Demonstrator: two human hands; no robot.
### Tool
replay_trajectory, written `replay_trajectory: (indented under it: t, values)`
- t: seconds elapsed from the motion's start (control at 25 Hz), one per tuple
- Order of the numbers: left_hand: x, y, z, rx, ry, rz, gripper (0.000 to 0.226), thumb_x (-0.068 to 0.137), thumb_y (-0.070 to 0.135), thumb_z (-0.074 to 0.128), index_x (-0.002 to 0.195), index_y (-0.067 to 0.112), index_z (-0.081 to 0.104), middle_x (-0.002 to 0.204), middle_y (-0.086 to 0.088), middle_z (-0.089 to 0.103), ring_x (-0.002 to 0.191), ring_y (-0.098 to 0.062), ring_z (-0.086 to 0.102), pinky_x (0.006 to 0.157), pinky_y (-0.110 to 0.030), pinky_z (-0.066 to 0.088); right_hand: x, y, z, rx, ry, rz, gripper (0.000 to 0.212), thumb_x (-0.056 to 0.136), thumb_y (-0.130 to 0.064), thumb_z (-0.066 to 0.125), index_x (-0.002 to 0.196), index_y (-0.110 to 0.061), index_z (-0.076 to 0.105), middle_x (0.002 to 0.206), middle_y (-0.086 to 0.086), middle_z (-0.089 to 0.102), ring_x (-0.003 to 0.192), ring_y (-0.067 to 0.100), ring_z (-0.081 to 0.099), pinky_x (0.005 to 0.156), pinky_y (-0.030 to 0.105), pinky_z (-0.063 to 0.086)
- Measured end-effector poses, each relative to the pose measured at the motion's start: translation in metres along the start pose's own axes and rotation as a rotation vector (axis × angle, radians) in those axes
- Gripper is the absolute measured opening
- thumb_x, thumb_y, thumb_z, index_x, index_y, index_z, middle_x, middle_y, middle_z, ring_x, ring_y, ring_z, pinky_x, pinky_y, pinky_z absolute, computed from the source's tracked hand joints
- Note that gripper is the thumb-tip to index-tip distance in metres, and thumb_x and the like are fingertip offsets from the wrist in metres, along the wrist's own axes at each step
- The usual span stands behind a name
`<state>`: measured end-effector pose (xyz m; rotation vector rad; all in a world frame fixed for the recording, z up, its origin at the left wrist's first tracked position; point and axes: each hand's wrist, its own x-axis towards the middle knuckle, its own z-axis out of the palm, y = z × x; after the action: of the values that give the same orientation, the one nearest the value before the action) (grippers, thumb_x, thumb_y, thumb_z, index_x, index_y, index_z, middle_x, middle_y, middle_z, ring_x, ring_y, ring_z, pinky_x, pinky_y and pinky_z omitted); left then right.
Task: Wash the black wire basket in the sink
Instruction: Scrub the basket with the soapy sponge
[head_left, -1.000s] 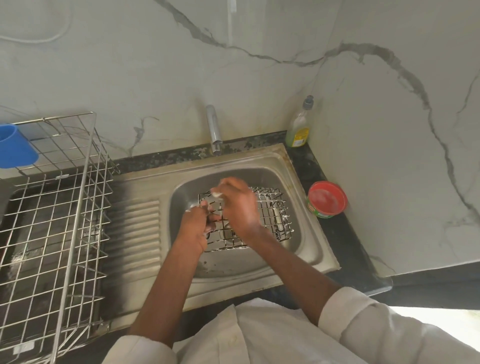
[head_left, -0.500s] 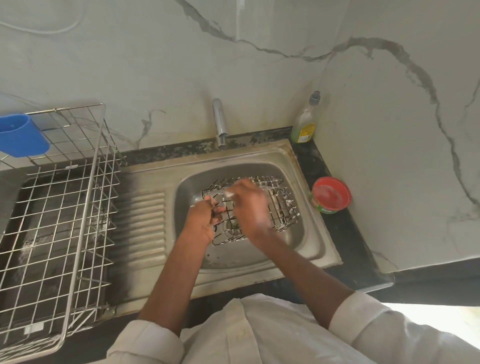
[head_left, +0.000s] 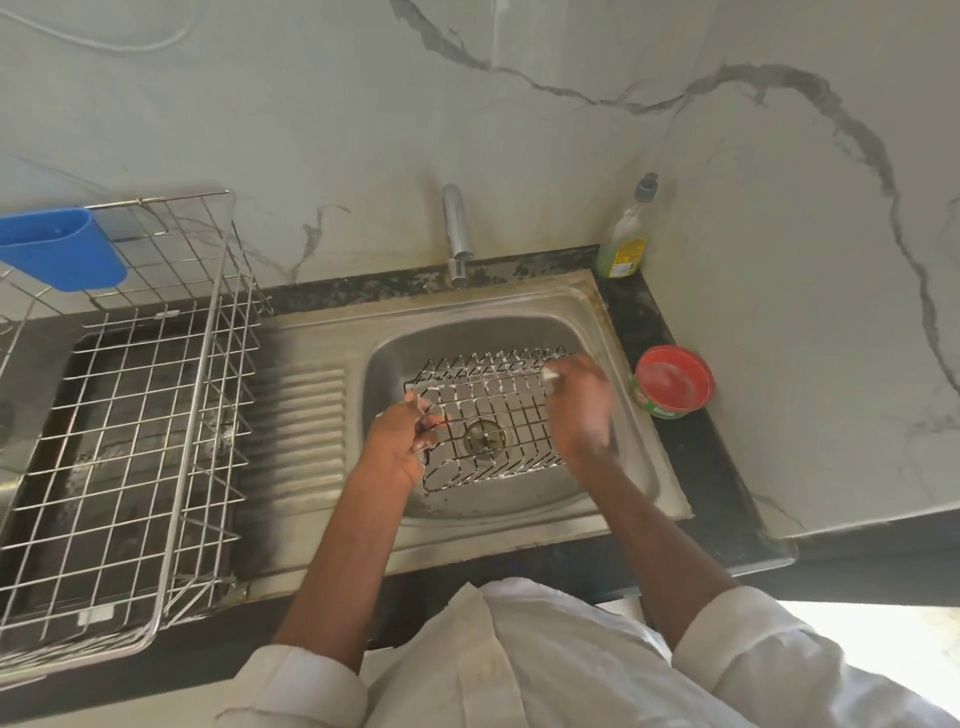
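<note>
The black wire basket (head_left: 493, 410) lies in the steel sink (head_left: 519, 499), over the drain, with soap suds on its wires. My left hand (head_left: 400, 441) grips the basket's left edge, fingers curled round the wire. My right hand (head_left: 579, 405) is over the basket's right side and pinches a small pale scrubber at its far right corner. The hand is a little blurred.
A tap (head_left: 456, 234) stands behind the sink. A green soap bottle (head_left: 623, 244) is in the back right corner, and a red-lidded tub (head_left: 674, 382) sits right of the sink. A large steel dish rack (head_left: 119, 426) with a blue cup (head_left: 57, 254) fills the left counter.
My right hand has moved from the basket's middle to its far right corner with the scrubber. My left hand still holds the left edge. The camera tilted slightly.
</note>
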<state>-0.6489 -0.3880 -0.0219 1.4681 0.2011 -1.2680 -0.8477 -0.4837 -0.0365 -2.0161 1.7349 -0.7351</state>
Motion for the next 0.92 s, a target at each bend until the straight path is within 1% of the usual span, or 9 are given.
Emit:
replay_trajectory:
  t: [0.16,0.28,0.36,0.48,0.6,0.68,0.76,0.84,0.92]
  values:
    - [0.000,-0.002,0.006,0.044,0.010,-0.004,0.015,0.112,0.014,0.051,0.121,0.006,0.060,0.070,-0.004,0.062,0.050,-0.008,0.041,0.032,-0.018,0.024,-0.041,-0.069,0.027,0.136,-0.142,-0.383,0.051,0.076,0.029,0.058,0.103,-0.010,0.080,0.101,0.002,0.073,0.088,0.017,0.067,0.072,0.010,0.046]
    - [0.001,0.000,-0.002,0.016,0.022,-0.028,0.032,0.110,0.009,0.051,0.141,0.003,0.057,0.080,-0.007,0.061,0.043,-0.006,0.037,0.030,-0.019,0.025,-0.046,-0.055,0.020,0.193,-0.183,-0.559,0.041,0.080,0.023,0.064,0.098,-0.010,0.080,0.096,-0.002,0.074,0.086,0.014,0.067,0.072,0.019,0.055]
    - [-0.003,0.003,-0.008,0.000,0.030,-0.045,0.032,0.110,0.007,0.051,0.141,0.002,0.057,0.088,-0.011,0.065,0.051,-0.008,0.040,0.031,-0.020,0.027,-0.031,-0.021,0.004,0.175,-0.112,-0.368,0.041,0.084,0.019,0.064,0.100,-0.014,0.081,0.100,-0.002,0.076,0.088,0.011,0.070,0.075,0.013,0.055]
    - [-0.007,0.004,-0.014,-0.015,0.024,-0.044,0.031,0.109,0.006,0.053,0.139,0.003,0.058,0.090,-0.011,0.068,0.061,-0.011,0.047,0.031,-0.018,0.028,-0.001,0.021,-0.018,0.059,-0.010,0.007,0.046,0.083,0.021,0.058,0.107,-0.012,0.080,0.109,0.009,0.076,0.092,0.021,0.073,0.065,-0.006,0.035]
    - [-0.004,0.003,-0.017,-0.016,0.021,-0.046,0.029,0.108,0.007,0.054,0.137,0.004,0.060,0.085,-0.010,0.071,0.068,-0.014,0.052,0.031,-0.017,0.029,0.002,0.018,-0.012,-0.003,0.015,0.094,0.045,0.084,0.021,0.057,0.109,-0.009,0.080,0.114,0.013,0.075,0.095,0.025,0.073,0.058,-0.007,0.030]
    - [-0.004,0.003,-0.013,-0.001,0.017,-0.065,0.019,0.109,0.014,0.057,0.124,0.007,0.066,0.070,-0.005,0.073,0.061,-0.010,0.048,0.036,-0.018,0.027,-0.012,-0.011,0.000,0.017,-0.020,0.003,0.049,0.081,0.024,0.056,0.104,-0.012,0.080,0.111,0.008,0.076,0.090,0.018,0.072,0.059,-0.005,0.031]
    - [-0.003,0.004,-0.007,-0.031,0.025,-0.062,0.012,0.110,0.016,0.056,0.113,0.010,0.066,0.070,-0.003,0.070,0.053,-0.007,0.045,0.035,-0.018,0.027,-0.031,-0.048,0.016,0.069,-0.081,-0.197,0.052,0.077,0.026,0.059,0.102,-0.013,0.080,0.105,0.003,0.074,0.085,0.013,0.068,0.065,-0.001,0.041]
    - [0.001,0.006,-0.003,-0.055,0.024,-0.046,0.015,0.111,0.017,0.053,0.100,0.013,0.062,0.069,-0.001,0.060,0.039,-0.004,0.042,0.030,-0.017,0.023,-0.052,-0.080,0.028,0.103,-0.173,-0.418,0.049,0.075,0.025,0.066,0.104,-0.012,0.080,0.101,0.001,0.072,0.088,0.017,0.066,0.071,0.016,0.055]
    - [0.004,0.007,-0.003,-0.032,0.029,-0.065,0.028,0.112,0.018,0.051,0.086,0.014,0.058,0.056,0.002,0.053,0.031,-0.004,0.036,0.031,-0.016,0.020,-0.063,-0.088,0.030,0.103,-0.234,-0.597,0.046,0.073,0.023,0.069,0.104,-0.010,0.078,0.099,0.001,0.068,0.092,0.020,0.062,0.072,0.028,0.057]
